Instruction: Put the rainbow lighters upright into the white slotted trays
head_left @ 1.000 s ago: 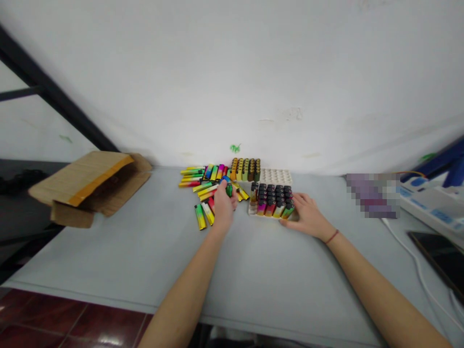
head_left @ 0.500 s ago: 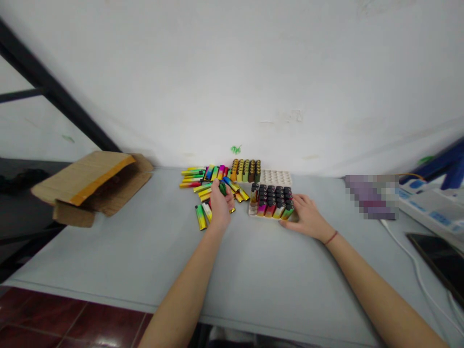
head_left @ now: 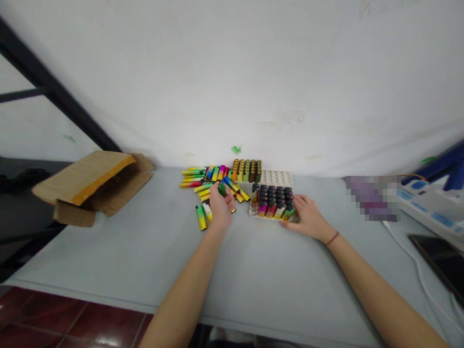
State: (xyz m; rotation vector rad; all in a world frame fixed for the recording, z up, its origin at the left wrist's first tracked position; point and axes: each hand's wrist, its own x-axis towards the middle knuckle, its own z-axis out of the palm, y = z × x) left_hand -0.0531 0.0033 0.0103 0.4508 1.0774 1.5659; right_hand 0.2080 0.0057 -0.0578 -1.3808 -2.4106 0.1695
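My left hand (head_left: 220, 208) is closed around a green lighter (head_left: 222, 189), whose top end shows past the thumb. Beneath and around that hand lies a pile of loose lighters (head_left: 201, 217) with shiny multicoloured wraps. To its right stands a white tray (head_left: 253, 212) filled mostly with upright, black-topped lighters (head_left: 276, 198); part of its left column is unfilled. My right hand (head_left: 308, 216) grips the tray's right side, thumb at the front corner and fingers towards the back.
Behind, against the wall, another white tray (head_left: 277, 177) holds gold-ended lighters (head_left: 246, 170) in its left part. An open cardboard box (head_left: 97, 179) lies at the left. A phone (head_left: 440, 258), a white cable (head_left: 413, 261) and a power strip (head_left: 431, 208) are at the right.
Almost nothing differs. The left hand, with the green lighter in it, has shifted very slightly; the right hand stays at the tray.
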